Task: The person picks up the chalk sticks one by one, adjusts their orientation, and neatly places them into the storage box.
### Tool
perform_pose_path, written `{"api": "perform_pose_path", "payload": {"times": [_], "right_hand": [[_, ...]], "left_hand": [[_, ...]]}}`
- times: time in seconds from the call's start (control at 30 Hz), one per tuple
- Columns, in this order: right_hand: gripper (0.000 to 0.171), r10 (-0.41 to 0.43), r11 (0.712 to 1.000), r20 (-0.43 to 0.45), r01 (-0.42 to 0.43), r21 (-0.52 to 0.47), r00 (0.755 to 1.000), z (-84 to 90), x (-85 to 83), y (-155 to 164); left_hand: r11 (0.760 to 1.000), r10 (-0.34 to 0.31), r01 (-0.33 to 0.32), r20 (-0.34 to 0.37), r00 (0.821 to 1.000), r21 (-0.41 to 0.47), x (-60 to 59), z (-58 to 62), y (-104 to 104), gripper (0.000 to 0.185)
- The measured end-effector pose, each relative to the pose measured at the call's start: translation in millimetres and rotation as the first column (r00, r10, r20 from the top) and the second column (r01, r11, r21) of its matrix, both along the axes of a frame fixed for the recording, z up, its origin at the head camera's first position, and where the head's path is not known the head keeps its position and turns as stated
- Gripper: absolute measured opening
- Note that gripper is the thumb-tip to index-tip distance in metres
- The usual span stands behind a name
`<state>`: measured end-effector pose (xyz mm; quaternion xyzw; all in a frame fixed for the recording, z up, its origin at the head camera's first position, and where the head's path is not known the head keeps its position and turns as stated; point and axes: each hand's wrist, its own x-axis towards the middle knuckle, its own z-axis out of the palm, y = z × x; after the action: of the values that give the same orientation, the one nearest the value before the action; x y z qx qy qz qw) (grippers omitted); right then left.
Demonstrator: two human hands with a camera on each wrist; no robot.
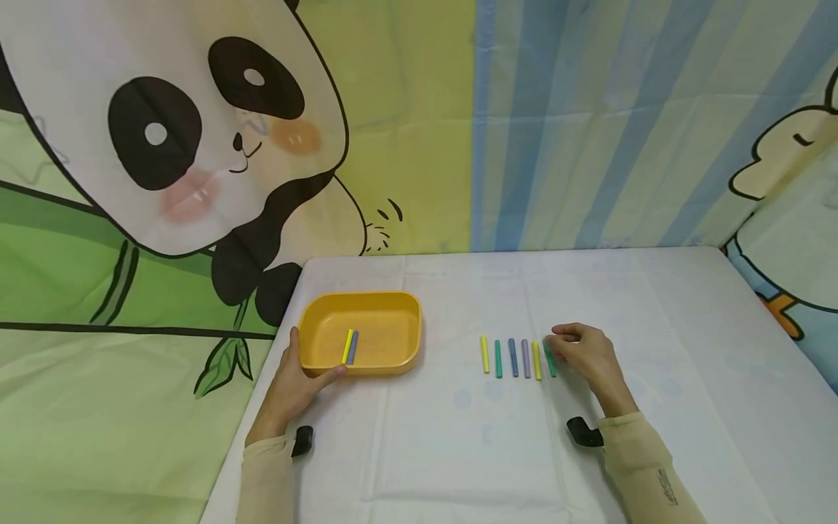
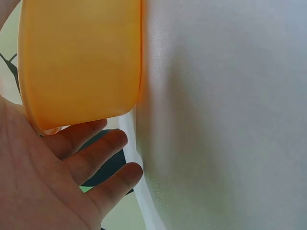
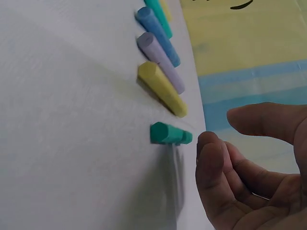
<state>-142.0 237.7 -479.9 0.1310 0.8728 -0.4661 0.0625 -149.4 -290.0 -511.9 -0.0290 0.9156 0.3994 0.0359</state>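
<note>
My left hand (image 1: 288,389) holds the near-left corner of a yellow-orange plastic tray (image 1: 399,349), thumb along the front rim, fingers at the left side. In the left wrist view several fingers (image 2: 98,155) spread beside the tray's wall. Inside the tray lie a yellow chalk stick (image 1: 348,346) and a blue chalk stick (image 1: 353,348), side by side. To the right, my right hand (image 1: 589,356) hovers at the far end of a green chalk stick (image 1: 551,362), the rightmost of a row. The right wrist view shows its thumb and fingertips apart, nothing between them.
Left of that green stick lie a yellow (image 1: 537,360), a purple (image 1: 526,359), a blue (image 1: 513,357), another green (image 1: 498,359) and another yellow chalk stick (image 1: 484,354). A white cloth (image 1: 445,451) covers the table. A printed panda curtain (image 1: 419,131) hangs behind.
</note>
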Motion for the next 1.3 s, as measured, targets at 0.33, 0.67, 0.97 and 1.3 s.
{"api": "perform_pose_path", "payload": {"times": [0.33,0.67,0.97,1.3], "right_hand": [[0.046,0.022,0.997,0.030,-0.024,0.070,0.999,-9.0,6.0,5],[0.046,0.021,0.990,0.015,-0.023,0.137,1.000,-14.2,5.8,2],[0.040,0.023,0.983,-0.008,-0.022,0.183,1.000,-14.3,6.5,-2],[0.039,0.011,0.975,0.016,-0.014,0.220,1.000,-13.7,6.0,-6]], "left_hand": [[1.000,0.009,-0.009,0.013,1.000,-0.009,-0.2,-0.8,1,0.142],[1.000,0.016,-0.016,0.021,1.000,-0.013,0.9,-0.1,1,0.142],[1.000,0.019,-0.018,0.027,0.999,-0.015,0.9,-0.5,1,0.142],[1.000,0.009,-0.008,0.016,1.000,-0.016,0.6,-0.9,0,0.141]]}}
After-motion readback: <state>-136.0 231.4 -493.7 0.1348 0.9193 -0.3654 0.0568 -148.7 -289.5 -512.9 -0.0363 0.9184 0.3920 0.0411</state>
